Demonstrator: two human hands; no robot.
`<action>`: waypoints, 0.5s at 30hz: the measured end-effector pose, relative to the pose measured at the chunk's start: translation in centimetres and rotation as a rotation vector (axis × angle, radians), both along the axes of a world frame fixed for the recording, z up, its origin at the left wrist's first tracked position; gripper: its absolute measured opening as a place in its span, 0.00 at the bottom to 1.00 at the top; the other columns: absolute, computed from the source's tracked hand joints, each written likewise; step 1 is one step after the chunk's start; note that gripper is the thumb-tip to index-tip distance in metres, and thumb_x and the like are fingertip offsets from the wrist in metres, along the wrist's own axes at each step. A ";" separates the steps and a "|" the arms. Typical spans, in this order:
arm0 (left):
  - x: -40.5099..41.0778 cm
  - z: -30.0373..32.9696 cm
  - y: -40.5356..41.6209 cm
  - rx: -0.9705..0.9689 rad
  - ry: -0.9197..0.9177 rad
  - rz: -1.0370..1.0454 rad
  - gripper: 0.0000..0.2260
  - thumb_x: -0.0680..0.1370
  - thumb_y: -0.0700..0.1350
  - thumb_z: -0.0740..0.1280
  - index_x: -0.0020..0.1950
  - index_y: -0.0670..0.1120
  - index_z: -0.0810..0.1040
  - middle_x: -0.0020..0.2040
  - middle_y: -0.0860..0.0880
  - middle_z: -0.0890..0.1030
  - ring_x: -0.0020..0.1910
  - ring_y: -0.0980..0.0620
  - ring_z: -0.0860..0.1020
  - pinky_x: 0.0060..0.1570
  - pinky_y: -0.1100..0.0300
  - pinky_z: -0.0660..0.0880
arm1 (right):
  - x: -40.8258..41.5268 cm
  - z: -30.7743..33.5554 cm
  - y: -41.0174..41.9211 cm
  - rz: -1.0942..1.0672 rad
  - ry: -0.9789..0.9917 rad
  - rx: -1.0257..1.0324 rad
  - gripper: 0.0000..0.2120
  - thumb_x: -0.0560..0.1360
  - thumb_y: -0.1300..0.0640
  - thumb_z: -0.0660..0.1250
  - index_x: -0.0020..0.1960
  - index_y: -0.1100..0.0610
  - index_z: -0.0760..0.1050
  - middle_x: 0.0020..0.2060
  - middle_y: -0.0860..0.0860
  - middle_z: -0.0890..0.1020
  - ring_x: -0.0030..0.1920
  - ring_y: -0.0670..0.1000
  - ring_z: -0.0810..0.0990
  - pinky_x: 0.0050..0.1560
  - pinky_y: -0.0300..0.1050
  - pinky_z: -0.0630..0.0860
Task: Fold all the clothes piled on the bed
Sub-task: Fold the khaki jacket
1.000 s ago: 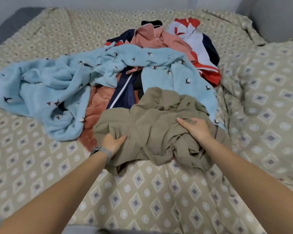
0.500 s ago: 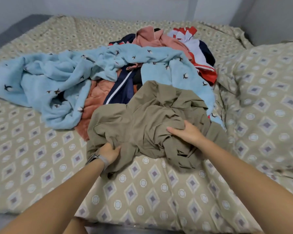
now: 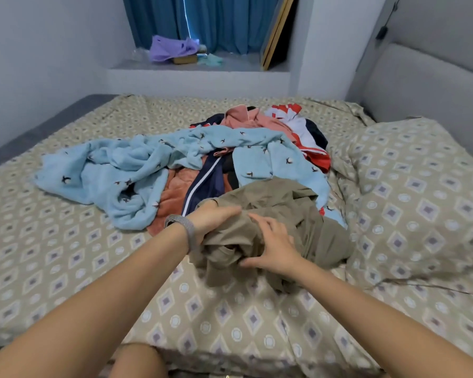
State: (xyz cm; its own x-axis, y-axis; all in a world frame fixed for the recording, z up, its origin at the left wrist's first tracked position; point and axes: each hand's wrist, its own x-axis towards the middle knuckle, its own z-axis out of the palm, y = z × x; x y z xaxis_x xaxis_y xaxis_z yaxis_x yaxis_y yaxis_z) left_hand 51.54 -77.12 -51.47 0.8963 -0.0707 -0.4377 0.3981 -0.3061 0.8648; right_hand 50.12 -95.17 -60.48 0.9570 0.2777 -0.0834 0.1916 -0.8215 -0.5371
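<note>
Hands on khaki garment (image 3: 281, 203) — left hand (image 3: 213, 218) gripping a bunched fold, right hand (image 3: 273, 245) pressed over it with fingers curled round the cloth. Garment at near edge of pile (image 3: 175, 162), mid-bed (image 3: 66, 268) — blue fleece (image 3: 112, 170) just behind.

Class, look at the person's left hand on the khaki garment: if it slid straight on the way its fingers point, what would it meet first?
Probably the right hand, which also grips the bunched khaki garment just beyond the left hand; their relative depth is uncertain.
</note>
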 end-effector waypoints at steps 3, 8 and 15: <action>-1.5 3.8 -0.2 -0.198 -0.106 -0.040 0.09 0.79 0.47 0.67 0.51 0.41 0.80 0.38 0.48 0.84 0.35 0.54 0.82 0.34 0.63 0.77 | -0.4 2.4 1.4 -0.095 -0.060 0.481 0.24 0.74 0.51 0.67 0.68 0.42 0.65 0.65 0.49 0.75 0.67 0.55 0.72 0.66 0.54 0.70; -1.8 5.0 4.4 -0.432 -0.202 0.236 0.07 0.81 0.41 0.60 0.52 0.45 0.78 0.46 0.48 0.81 0.40 0.53 0.78 0.34 0.63 0.75 | -0.2 10.3 0.5 -0.261 0.030 0.601 0.11 0.82 0.59 0.56 0.56 0.59 0.76 0.47 0.49 0.78 0.50 0.50 0.77 0.45 0.38 0.73; -6.2 -2.7 4.4 0.229 0.056 -0.285 0.28 0.71 0.45 0.75 0.67 0.49 0.67 0.65 0.51 0.73 0.58 0.52 0.72 0.51 0.57 0.70 | -0.1 17.0 0.7 -0.294 0.120 0.631 0.18 0.81 0.49 0.56 0.64 0.56 0.75 0.55 0.53 0.80 0.55 0.54 0.78 0.57 0.48 0.73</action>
State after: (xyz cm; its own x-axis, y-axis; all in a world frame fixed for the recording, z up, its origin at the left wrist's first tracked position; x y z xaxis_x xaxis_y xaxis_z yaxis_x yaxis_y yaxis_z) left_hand 45.38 -72.69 -54.22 0.8287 -0.2085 -0.5194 0.3140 -0.5950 0.7398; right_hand 49.98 -94.43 -43.43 0.9941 0.0392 -0.1013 -0.0809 -0.3553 -0.9312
